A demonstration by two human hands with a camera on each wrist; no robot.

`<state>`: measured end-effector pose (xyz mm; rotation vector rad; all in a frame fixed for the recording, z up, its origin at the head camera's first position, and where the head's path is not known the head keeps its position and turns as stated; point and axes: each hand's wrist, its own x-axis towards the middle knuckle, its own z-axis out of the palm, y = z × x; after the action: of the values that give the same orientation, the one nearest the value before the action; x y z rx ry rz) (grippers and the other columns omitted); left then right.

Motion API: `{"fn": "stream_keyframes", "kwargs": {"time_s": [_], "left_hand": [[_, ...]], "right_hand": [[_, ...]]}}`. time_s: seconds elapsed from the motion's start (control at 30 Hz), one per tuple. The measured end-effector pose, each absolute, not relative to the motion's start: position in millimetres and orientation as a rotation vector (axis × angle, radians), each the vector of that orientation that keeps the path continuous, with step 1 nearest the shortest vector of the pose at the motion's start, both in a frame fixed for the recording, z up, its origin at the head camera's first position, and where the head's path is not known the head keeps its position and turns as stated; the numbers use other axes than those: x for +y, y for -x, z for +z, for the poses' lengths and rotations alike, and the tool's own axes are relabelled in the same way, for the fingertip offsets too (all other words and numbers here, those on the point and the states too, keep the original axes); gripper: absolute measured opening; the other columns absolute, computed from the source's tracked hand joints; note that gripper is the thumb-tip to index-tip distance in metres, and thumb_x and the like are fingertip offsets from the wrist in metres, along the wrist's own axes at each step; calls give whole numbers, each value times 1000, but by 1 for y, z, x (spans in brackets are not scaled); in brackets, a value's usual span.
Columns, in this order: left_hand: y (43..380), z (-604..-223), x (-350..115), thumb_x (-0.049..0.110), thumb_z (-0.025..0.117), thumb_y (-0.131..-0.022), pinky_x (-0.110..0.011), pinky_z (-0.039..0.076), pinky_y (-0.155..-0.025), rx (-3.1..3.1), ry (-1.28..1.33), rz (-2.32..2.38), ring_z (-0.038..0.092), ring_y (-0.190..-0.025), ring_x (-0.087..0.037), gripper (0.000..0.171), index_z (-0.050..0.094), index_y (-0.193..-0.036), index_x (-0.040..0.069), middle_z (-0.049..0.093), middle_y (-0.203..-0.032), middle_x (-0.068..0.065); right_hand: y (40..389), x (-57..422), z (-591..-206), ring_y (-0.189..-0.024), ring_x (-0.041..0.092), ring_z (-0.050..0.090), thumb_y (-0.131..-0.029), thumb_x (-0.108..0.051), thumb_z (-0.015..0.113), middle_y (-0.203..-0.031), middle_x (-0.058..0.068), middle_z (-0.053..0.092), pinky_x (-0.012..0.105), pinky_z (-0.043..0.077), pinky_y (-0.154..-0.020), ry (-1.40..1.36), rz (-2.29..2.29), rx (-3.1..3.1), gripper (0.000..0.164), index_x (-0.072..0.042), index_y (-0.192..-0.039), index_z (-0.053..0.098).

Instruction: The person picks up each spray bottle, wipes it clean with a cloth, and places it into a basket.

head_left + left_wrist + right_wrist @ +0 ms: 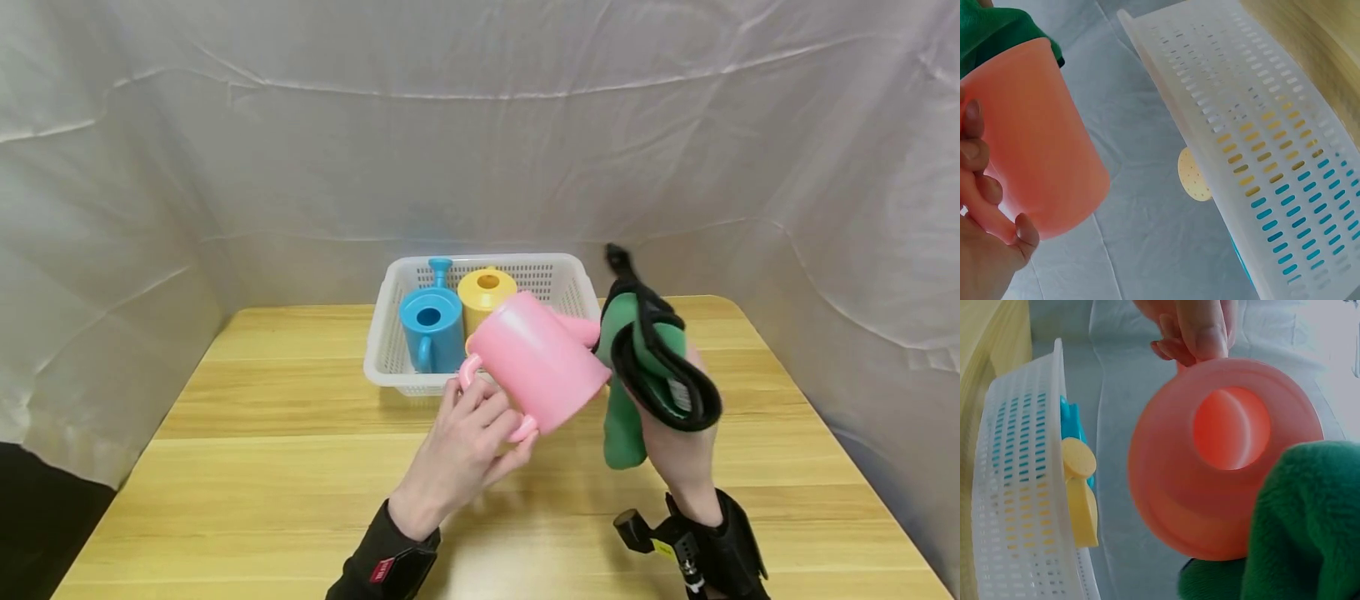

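My left hand (pixel 468 442) grips a pink watering can (pixel 536 362) by its looped handle. The can is tilted in the air over the front of the basket, its spout pointing right. In the right wrist view the round hole in the can's top (pixel 1166 506) faces the camera. My right hand (pixel 686 450) holds a green cloth with black edging (pixel 622 433), bunched up and right against the can's right side. Most of that hand's fingers are hidden by the cloth. Green plush (pixel 1310 506) overlaps the can in the right wrist view.
A white perforated plastic basket (pixel 375 350) stands at the back of the wooden table (pixel 262 483). Inside it are a blue watering can (pixel 435 333) and a yellow watering can (pixel 472 296). Pale fabric (pixel 480 167) hangs behind and along both sides.
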<state>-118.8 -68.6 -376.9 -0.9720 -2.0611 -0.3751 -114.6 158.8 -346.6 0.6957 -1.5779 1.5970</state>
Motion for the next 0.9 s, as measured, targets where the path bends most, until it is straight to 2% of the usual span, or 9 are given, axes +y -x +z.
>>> {"fn": "stream_keyframes", "kwargs": {"time_s": [0.03, 0.07, 0.1, 0.13, 0.23, 0.43, 0.53, 0.73, 0.9], "left_hand": [[119, -377, -69, 30, 76, -83, -37, 42, -85, -2054, 973, -345, 51, -90, -15, 18, 62, -82, 18, 58, -81, 7], [119, -377, -69, 30, 77, -82, -37, 42, -85, -2043, 979, -320, 51, -90, -15, 19, 61, -80, 19, 58, -81, 7], [119, -378, -69, 29, 78, -81, -38, 43, -87, -2032, 985, -303, 51, -89, -15, 20, 61, -79, 19, 58, -80, 7], [119, -378, -69, 29, 78, -81, -39, 43, -88, -2022, 992, -288, 51, -89, -15, 20, 61, -78, 19, 59, -80, 7], [121, -379, -71, 28, 78, -81, -42, 44, -92, -1995, 1016, -262, 51, -89, -16, 18, 63, -76, 18, 62, -78, 7], [124, -379, -74, 27, 77, -81, -44, 45, -93, -1963, 1044, -230, 53, -90, -17, 18, 64, -75, 16, 64, -78, 6], [125, -379, -75, 29, 78, -81, -46, 45, -97, -1962, 1050, -220, 55, -92, -18, 21, 62, -75, 16, 63, -81, 6], [125, -381, -78, 41, 85, -77, -50, 45, -102, -2024, 1049, -205, 55, -95, -16, 34, 65, -90, 17, 62, -87, 6], [128, -382, -83, 30, 84, -79, -48, 45, -101, -2038, 1073, -217, 52, -96, -17, 26, 63, -84, 16, 59, -85, 5]], "right_hand": [[116, 159, -346, -75, -5, 63, -95, 0, 64, -113, -8, 69, 15, 51, -90, -743, 1583, -1601, 37, 11, -130, 57], [117, 160, -346, -77, -5, 64, -97, -5, 63, -114, -9, 69, 14, 50, -90, -755, 1539, -1639, 37, 14, -129, 56], [117, 160, -347, -86, -5, 64, -97, -11, 65, -123, -8, 67, 15, 49, -96, -752, 1464, -1676, 42, 15, -129, 56], [117, 161, -348, -93, -5, 64, -97, -19, 66, -124, -11, 66, 13, 48, -93, -738, 1395, -1725, 46, 15, -127, 57], [119, 163, -349, -99, -5, 63, -98, -28, 64, -123, -14, 65, 12, 49, -92, -806, 1275, -1820, 52, 18, -122, 57], [121, 162, -344, -133, 16, 58, -97, -30, 65, -140, 14, 62, 26, 43, -112, -1060, 1173, -1851, 58, 19, -127, 55], [121, 160, -341, -140, 23, 52, -98, -33, 65, -140, 21, 60, 31, 39, -117, -1110, 1108, -1860, 58, 18, -125, 58], [118, 156, -339, -143, 27, 48, -96, -40, 66, -141, 18, 60, 35, 34, -121, -1200, 971, -1881, 54, 9, -119, 66], [118, 159, -338, -145, 29, 45, -93, -40, 71, -139, 14, 63, 34, 32, -122, -1379, 996, -1854, 48, 3, -115, 68]]}}
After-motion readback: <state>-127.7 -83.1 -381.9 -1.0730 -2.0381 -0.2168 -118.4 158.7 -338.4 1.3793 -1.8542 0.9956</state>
